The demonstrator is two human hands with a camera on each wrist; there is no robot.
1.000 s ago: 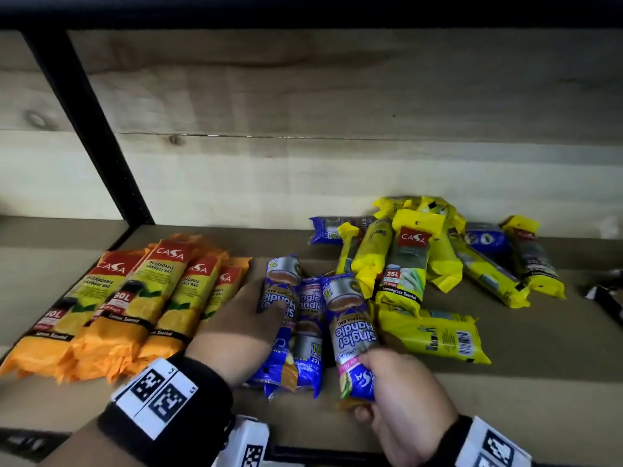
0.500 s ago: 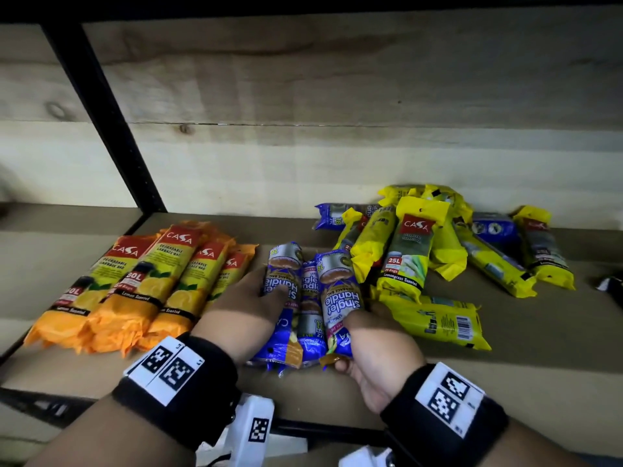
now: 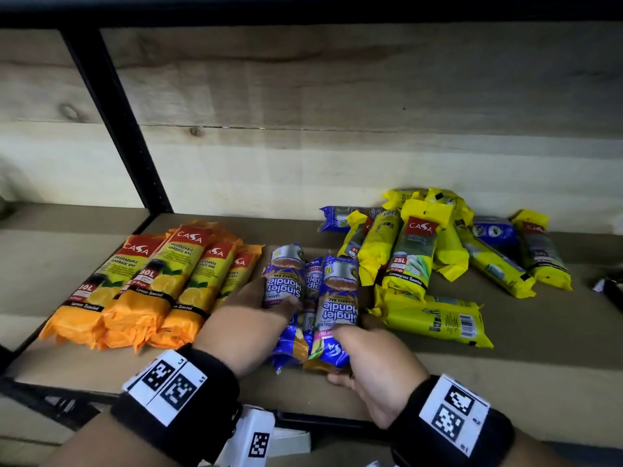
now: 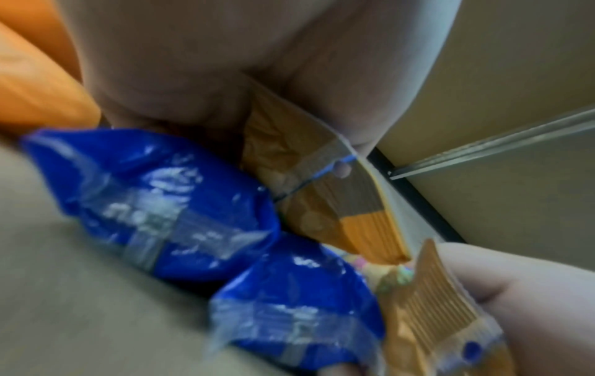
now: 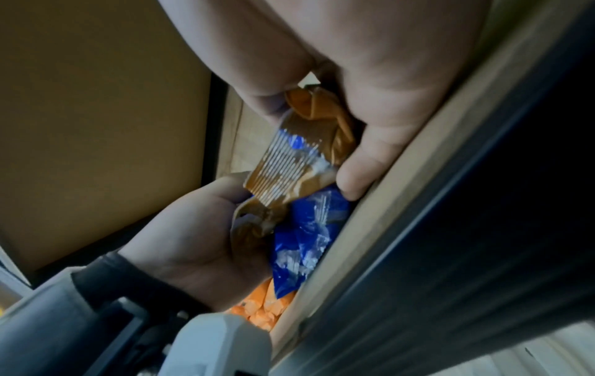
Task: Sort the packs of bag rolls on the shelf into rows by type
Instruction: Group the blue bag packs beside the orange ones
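Observation:
Three blue "Singlet Handle" packs lie side by side mid-shelf. My left hand (image 3: 269, 296) holds the left blue pack (image 3: 285, 274), thumb across its top. My right hand (image 3: 350, 357) grips the near end of the right blue pack (image 3: 338, 298); the middle pack (image 3: 313, 281) sits between them. In the right wrist view, fingers (image 5: 370, 157) pinch the crimped pack end (image 5: 289, 162). Blue pack ends (image 4: 167, 203) fill the left wrist view. A row of orange packs (image 3: 151, 284) lies to the left. A loose pile of yellow packs (image 3: 411, 257) lies to the right, with two blue packs (image 3: 337, 219) (image 3: 494, 230) among them.
A black upright post (image 3: 114, 123) stands at the back left, before the wooden back wall (image 3: 337, 96). One yellow pack (image 3: 435, 318) lies crosswise just right of my right hand. The shelf's dark front rail (image 3: 320, 421) runs under my wrists. A dark object (image 3: 610, 288) sits at the right edge.
My right hand has pushed the right blue pack deeper onto the shelf, level with the other two. The left hand has stayed on the left pack.

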